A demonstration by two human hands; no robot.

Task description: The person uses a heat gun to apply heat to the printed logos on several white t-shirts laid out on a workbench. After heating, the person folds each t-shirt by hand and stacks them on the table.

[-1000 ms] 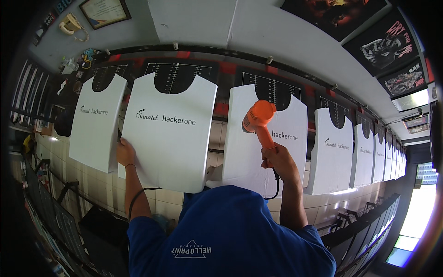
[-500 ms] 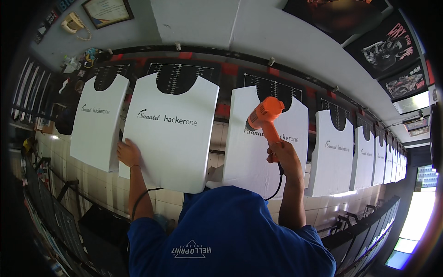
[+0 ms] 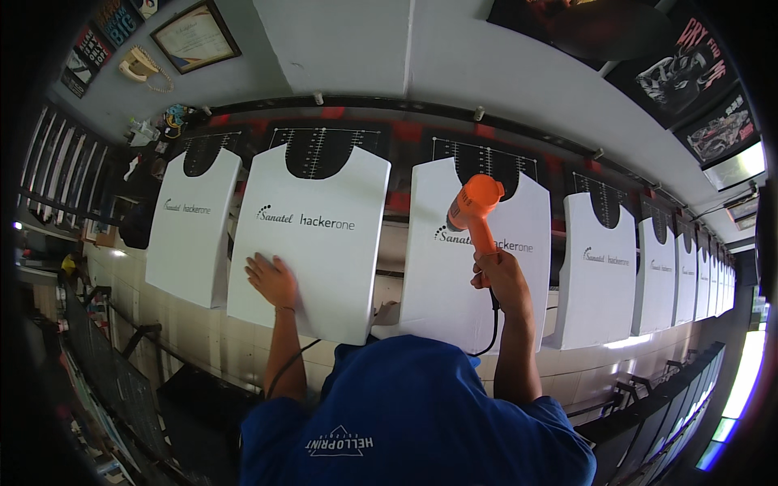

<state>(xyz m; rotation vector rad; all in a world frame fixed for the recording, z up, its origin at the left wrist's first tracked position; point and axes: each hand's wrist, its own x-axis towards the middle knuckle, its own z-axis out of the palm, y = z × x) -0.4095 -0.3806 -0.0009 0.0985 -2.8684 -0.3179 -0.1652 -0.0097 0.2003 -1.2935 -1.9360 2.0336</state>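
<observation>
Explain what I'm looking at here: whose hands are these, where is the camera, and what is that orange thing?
There is no machine here, only a person working with bare hands. The one picture comes from a wide fisheye camera worn on a head, which bends straight edges; a person in a blue shirt fills the lower middle. In front runs a row of white shirts stretched over printing boards, each with a dark printed logo. The left hand lies flat on the second shirt. The right hand has its grip closed around an orange heat gun, nozzle aimed at the third shirt. A black cord hangs below it.
</observation>
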